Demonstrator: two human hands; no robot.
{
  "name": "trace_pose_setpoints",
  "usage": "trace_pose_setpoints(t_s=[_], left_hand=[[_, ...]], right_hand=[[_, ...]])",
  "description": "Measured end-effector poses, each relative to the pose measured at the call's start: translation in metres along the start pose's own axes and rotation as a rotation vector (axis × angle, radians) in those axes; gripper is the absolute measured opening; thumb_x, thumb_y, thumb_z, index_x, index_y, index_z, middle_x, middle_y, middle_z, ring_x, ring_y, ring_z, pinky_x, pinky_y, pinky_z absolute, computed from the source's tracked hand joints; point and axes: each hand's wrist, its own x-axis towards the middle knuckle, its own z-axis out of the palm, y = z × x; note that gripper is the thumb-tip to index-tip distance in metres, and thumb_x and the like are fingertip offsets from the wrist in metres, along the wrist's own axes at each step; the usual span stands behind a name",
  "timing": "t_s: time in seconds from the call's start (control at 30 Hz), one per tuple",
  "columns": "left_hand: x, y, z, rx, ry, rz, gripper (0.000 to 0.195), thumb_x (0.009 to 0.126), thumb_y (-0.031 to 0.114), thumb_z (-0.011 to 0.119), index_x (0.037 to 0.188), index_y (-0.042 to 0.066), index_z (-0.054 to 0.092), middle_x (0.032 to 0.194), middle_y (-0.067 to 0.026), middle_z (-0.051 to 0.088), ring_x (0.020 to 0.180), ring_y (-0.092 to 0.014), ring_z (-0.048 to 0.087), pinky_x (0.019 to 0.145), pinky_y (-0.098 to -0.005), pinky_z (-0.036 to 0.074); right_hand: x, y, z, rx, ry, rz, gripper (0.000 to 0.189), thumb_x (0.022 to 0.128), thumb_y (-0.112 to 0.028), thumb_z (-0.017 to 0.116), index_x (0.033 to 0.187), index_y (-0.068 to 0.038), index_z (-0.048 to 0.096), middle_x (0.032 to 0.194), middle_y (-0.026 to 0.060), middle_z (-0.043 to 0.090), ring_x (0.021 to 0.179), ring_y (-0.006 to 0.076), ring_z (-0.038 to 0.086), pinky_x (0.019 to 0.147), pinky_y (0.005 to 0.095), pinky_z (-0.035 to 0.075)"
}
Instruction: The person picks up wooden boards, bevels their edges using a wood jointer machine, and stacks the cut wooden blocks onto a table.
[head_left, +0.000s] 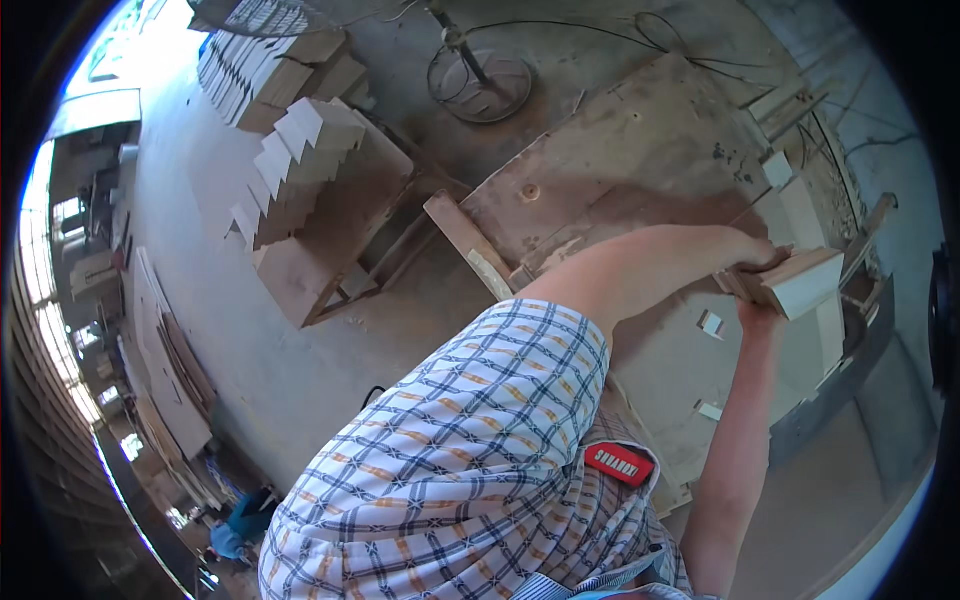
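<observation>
A short stack of pale wooden board pieces (804, 279) is held between my two hands over the right part of a worn wooden worktable (660, 127). My left hand (761, 256) grips the stack from its upper side in the picture. At its lower edge is my right hand (759, 313), with its fingers mostly hidden by the boards. Two small pale offcuts lie on the table surface, one (710, 324) left of my right hand and another (707, 409) beside my right forearm. A small white block (778, 169) lies beyond the stack, close to the table's far side.
Stepped stacks of cut boards (311, 142) rest on a wooden stand (300, 289) at the left, with more stacked boards (255, 75) behind. A fan's round base (484, 86) stands on the floor near trailing cables. Large panels (169, 360) lean farther left, where a person (236, 529) bends.
</observation>
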Motion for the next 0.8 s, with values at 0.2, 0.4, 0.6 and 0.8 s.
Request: trace_pose_setpoints(t_s=[0.2,0.4,0.6,0.8], left_hand=[[-0.025,-0.014,0.007,-0.097,0.131,0.011,0.080,0.102,0.068,0.037,0.155,0.009,0.045,0.152,-0.0147,0.049,0.132,-0.031,0.056,0.101,-0.0445,0.054],[-0.106,-0.035,-0.007,-0.258,0.337,0.012,0.084,0.102,0.069,0.035,0.157,0.006,0.042,0.155,-0.0199,0.044,0.135,-0.037,0.054,0.101,-0.0476,0.055],[-0.238,-0.087,-0.021,-0.707,0.490,0.095,0.091,0.100,0.075,0.033,0.155,0.003,0.044,0.153,-0.0193,0.046,0.133,-0.035,0.056,0.087,-0.0512,0.062],[-0.254,-0.134,-0.015,-0.705,0.929,0.136,0.087,0.101,0.072,0.035,0.146,0.001,0.056,0.145,-0.0219,0.058,0.134,-0.034,0.057,0.112,-0.0436,0.044]], right_hand=[[-0.010,-0.001,0.013,-0.111,-0.032,0.152,0.079,0.097,-0.068,0.045,0.160,-0.021,0.036,0.159,0.0136,0.043,0.149,0.0332,0.039,0.121,0.0585,0.032],[-0.031,0.009,0.035,-0.289,-0.178,0.140,0.081,0.099,-0.064,0.049,0.161,-0.015,0.032,0.157,0.0153,0.043,0.146,0.0329,0.042,0.121,0.0533,0.036],[-0.081,0.058,0.084,-0.683,-0.783,-0.004,0.081,0.100,-0.058,0.056,0.161,-0.011,0.030,0.157,0.0149,0.041,0.145,0.0309,0.043,0.118,0.0501,0.040],[-0.094,0.105,0.124,-0.656,-1.100,0.019,0.069,0.108,-0.045,0.049,0.162,-0.009,0.027,0.150,0.0165,0.048,0.135,0.0318,0.053,0.116,0.0494,0.043]])
